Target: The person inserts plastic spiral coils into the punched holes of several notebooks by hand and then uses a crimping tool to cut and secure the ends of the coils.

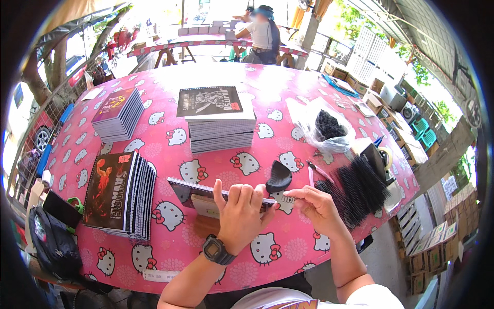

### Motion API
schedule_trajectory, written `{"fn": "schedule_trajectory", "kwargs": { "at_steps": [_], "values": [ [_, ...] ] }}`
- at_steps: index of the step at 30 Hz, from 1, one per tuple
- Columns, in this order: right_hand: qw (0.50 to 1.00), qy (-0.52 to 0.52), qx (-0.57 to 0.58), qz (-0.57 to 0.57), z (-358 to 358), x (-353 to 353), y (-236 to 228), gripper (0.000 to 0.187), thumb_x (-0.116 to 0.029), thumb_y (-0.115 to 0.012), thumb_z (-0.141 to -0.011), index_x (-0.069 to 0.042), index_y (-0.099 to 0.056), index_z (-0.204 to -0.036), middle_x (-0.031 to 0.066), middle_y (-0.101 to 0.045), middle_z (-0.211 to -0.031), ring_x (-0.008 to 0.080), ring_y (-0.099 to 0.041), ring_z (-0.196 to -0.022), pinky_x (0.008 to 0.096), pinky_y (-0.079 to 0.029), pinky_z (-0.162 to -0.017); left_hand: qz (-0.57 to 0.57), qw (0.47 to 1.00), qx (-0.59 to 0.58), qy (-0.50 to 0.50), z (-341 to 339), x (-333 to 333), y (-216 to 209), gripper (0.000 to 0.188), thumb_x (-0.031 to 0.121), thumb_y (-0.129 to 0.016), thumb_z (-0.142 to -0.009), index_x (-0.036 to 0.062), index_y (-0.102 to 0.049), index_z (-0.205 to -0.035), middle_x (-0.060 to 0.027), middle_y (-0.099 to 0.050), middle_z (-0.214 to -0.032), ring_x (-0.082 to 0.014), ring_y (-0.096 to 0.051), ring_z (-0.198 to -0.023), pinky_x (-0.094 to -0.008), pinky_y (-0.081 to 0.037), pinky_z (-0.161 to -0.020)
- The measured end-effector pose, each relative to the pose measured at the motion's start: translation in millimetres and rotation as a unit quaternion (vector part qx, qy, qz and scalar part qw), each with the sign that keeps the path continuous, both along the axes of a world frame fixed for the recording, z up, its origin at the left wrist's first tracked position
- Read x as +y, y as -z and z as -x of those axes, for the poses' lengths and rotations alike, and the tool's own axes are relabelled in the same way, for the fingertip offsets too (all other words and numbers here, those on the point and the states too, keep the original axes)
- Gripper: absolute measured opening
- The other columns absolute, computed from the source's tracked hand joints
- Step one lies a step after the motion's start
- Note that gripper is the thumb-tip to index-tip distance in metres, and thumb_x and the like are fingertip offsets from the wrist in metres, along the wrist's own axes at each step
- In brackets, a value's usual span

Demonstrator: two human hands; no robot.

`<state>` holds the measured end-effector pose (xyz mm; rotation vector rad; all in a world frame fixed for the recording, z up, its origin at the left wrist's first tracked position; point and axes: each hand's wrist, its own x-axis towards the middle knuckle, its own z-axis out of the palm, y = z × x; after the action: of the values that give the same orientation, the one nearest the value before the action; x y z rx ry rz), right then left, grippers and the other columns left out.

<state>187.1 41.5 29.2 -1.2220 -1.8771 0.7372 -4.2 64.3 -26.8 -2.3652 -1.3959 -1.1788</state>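
My left hand [239, 211], with a black watch on its wrist, rests over a notebook [188, 189] standing on its long edge. Its fingers lie across the punched upper edge and hold it there. Just right of the notebook's end, my right hand [320, 207] pinches what looks like the end of a spiral binding coil [288, 199]; glare blurs it. Beyond my hands lies a black curved piece [279, 176] of a kind I cannot tell. Near it are pink-handled pliers [320, 172]. A heap of black spiral coils [355, 190] spreads to the right of my right hand.
Notebook stacks stand at left [119, 193], far left [118, 114] and far middle [221, 123]. A plastic bag [329, 126] holds black material at the far right. A black bag [54, 242] sits at the left edge. Another person [261, 36] sits at a far table; cartons [435, 250] are stacked right.
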Motion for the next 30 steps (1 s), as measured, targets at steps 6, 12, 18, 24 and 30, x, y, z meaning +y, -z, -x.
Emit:
{"fn": "schedule_trajectory", "kwargs": {
  "at_steps": [6, 12, 18, 24, 30],
  "values": [
    [0.999, -0.003, -0.015, -0.051, 6, 14, 12, 0.019, -0.004, -0.068, -0.079, -0.004, -0.064, -0.098, 0.0036, -0.058, -0.085, 0.0082, -0.056, -0.074, 0.0206, -0.045, -0.060, -0.030, 0.999, -0.023, -0.009, -7, 1, 5, 0.042, 0.028, -0.065, -0.072, 0.0108, -0.056, -0.109, -0.0040, -0.054, -0.098, -0.0234, -0.050, -0.105, -0.0628, -0.008, -0.105],
    [0.997, -0.028, 0.043, -0.049, 10, 18, 18, 0.018, -0.005, -0.070, -0.076, -0.005, -0.065, -0.093, 0.0056, -0.059, -0.087, 0.0132, -0.058, -0.077, 0.0252, -0.049, -0.068, -0.025, 0.999, -0.027, -0.002, -7, 2, 4, 0.042, 0.027, -0.064, -0.074, 0.0110, -0.055, -0.111, -0.0039, -0.054, -0.101, -0.0241, -0.049, -0.108, -0.0631, -0.007, -0.105],
    [0.996, -0.023, 0.057, -0.058, 12, 21, 15, 0.018, 0.003, -0.072, -0.071, -0.002, -0.063, -0.086, 0.0034, -0.053, -0.087, 0.0083, -0.054, -0.078, 0.0201, -0.046, -0.064, -0.030, 0.999, -0.027, -0.004, -7, 2, 4, 0.041, 0.027, -0.064, -0.073, 0.0112, -0.056, -0.110, -0.0032, -0.055, -0.099, -0.0231, -0.050, -0.107, -0.0627, -0.008, -0.105],
    [0.995, -0.079, 0.041, -0.035, 10, 27, 19, 0.020, 0.002, -0.072, -0.070, -0.003, -0.064, -0.088, 0.0050, -0.058, -0.088, 0.0126, -0.058, -0.081, 0.0248, -0.049, -0.070, -0.029, 0.999, -0.025, -0.007, -6, 3, 5, 0.044, 0.028, -0.065, -0.071, 0.0112, -0.056, -0.111, -0.0027, -0.054, -0.099, -0.0226, -0.050, -0.107, -0.0624, -0.008, -0.106],
    [0.992, -0.089, 0.086, -0.035, 8, 31, 23, 0.021, 0.004, -0.071, -0.071, -0.002, -0.061, -0.089, 0.0054, -0.058, -0.087, 0.0139, -0.058, -0.080, 0.0252, -0.048, -0.071, -0.032, 0.999, -0.019, -0.011, -7, 1, 6, 0.046, 0.029, -0.065, -0.070, 0.0106, -0.055, -0.111, -0.0023, -0.054, -0.099, -0.0219, -0.050, -0.106, -0.0637, -0.009, -0.105]
  ]
}}
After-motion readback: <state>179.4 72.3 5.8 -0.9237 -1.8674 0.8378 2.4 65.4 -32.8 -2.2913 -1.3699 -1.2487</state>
